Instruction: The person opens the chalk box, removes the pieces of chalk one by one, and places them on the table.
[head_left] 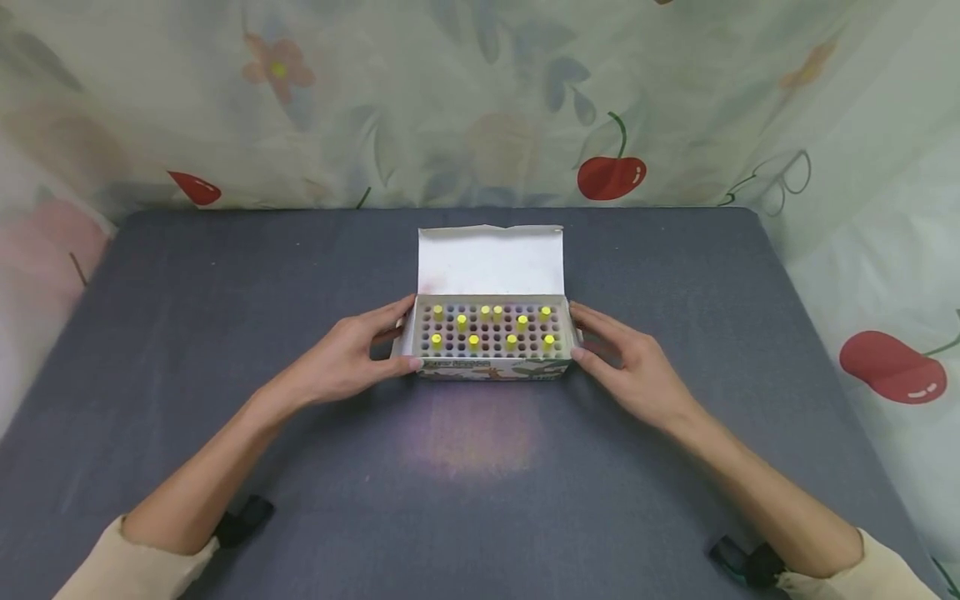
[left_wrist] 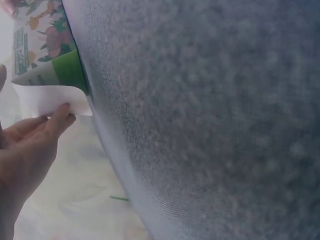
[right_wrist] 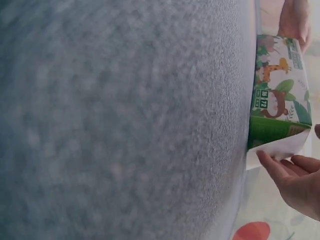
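Head view: open carton (head_left: 492, 370) on bench (head_left: 480, 517), between left hand (head_left: 351, 354) and right hand (head_left: 639, 371); both grips spread, fingertips touching side flaps (left_wrist: 42, 98). Step seems flap-handling; next move probably calls for easing both inward evenly.

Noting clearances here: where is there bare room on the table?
Bare: the table before the box, between the forearms; also left of the left hand and right of the right hand. Crowded: the box's ends, a hand at each, and its far side, where the lid stands.
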